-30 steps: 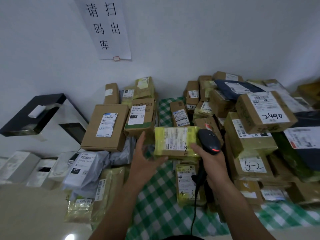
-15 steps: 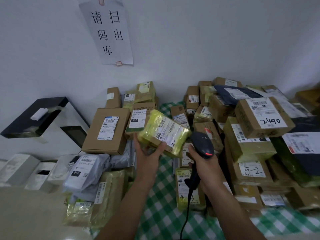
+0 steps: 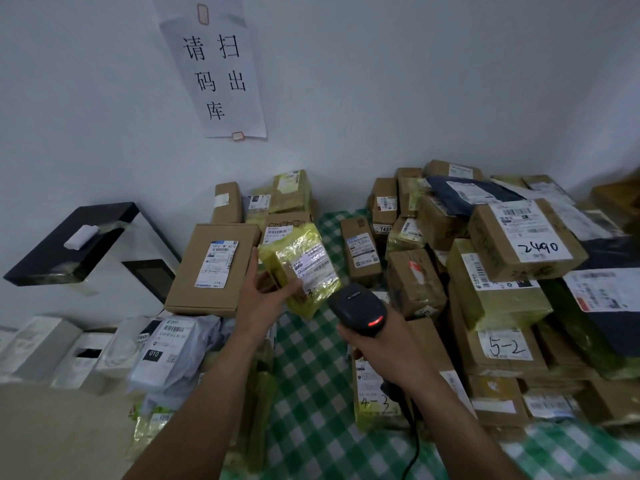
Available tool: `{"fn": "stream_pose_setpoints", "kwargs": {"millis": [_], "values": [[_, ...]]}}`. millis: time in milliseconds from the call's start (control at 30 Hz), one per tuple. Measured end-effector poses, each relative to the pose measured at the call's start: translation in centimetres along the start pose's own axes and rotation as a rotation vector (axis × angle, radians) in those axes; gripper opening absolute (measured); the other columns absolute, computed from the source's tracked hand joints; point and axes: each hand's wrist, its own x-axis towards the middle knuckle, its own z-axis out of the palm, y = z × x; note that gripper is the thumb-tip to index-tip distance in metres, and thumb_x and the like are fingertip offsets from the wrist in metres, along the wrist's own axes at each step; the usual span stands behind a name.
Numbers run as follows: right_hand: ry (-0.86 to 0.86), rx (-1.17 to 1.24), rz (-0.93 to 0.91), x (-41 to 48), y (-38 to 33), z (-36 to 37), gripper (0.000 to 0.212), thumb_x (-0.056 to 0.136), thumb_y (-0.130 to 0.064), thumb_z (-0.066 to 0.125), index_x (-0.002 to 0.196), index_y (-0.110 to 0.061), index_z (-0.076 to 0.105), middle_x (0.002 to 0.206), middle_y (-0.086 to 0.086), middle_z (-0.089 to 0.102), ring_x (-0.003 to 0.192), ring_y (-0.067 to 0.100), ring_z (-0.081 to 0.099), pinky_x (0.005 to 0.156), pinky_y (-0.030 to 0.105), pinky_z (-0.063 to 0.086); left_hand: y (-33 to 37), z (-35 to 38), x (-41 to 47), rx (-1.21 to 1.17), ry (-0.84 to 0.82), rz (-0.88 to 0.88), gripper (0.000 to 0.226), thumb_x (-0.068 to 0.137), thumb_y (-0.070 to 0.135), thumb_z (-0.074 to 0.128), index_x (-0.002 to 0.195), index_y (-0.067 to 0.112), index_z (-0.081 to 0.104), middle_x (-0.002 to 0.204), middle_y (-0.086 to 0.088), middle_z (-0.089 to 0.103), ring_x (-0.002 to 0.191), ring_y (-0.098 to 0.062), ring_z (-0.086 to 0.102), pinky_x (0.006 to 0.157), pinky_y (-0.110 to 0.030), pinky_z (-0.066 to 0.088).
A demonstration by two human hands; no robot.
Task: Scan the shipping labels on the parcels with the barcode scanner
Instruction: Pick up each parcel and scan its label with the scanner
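Note:
My left hand (image 3: 263, 299) holds a small parcel wrapped in yellow tape (image 3: 301, 268) above the checked cloth, tilted so its white shipping label faces up and right. A pale glow lies across that label. My right hand (image 3: 381, 351) grips a black barcode scanner (image 3: 358, 308) just below and right of the parcel, its head aimed at the label and a red light lit on its back. The scanner's black cable hangs down past my right wrist.
A green-and-white checked cloth (image 3: 311, 375) covers the table. Brown boxes are stacked high at the right, one marked 2490 (image 3: 526, 237), another 5-2 (image 3: 505, 348). A flat brown box (image 3: 214, 268) and grey mailers (image 3: 169, 348) lie at the left. A paper sign (image 3: 214, 74) hangs on the wall.
My left hand has carried the yellow parcel leftward and turned it from level to steeply tilted. The scanner has followed it to the left and now points at its label.

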Motion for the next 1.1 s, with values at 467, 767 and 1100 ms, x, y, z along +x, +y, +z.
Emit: {"fn": "stream_pose_setpoints", "kwargs": {"millis": [467,767,1100], "values": [[-0.029,-0.038,0.051,0.14,-0.09,0.14,0.032,0.087,-0.031,0.083,0.113,-0.035,0.065,0.080,-0.008,0.076,0.069,0.011,0.074,0.060,0.021,0.055,-0.80,-0.49,0.33,0.055,-0.002,0.010,0.100,0.069,0.026,0.095,0.148,0.053,0.040,0.132,0.010,0.067,0.124,-0.016,0.062,0.104,-0.054,0.053],[-0.035,-0.002,0.057,0.08,-0.15,0.01,0.035,0.087,-0.025,0.082,0.118,-0.028,0.066,0.081,-0.004,0.075,0.063,0.006,0.071,0.054,0.013,0.049,-1.00,-0.71,0.43,0.066,-0.004,0.020,0.100,0.067,0.027,0.096,0.147,0.053,0.042,0.131,0.013,0.068,0.124,-0.015,0.061,0.105,-0.053,0.052],[-0.034,-0.027,0.030,0.32,0.30,-0.54,0.031,0.087,-0.028,0.082,0.115,-0.029,0.067,0.080,-0.006,0.077,0.065,0.012,0.073,0.053,0.014,0.049,-1.07,-0.69,0.72,0.048,-0.012,0.026,0.093,0.073,0.018,0.093,0.148,0.044,0.045,0.128,0.013,0.068,0.119,-0.011,0.063,0.103,-0.049,0.054]]}}
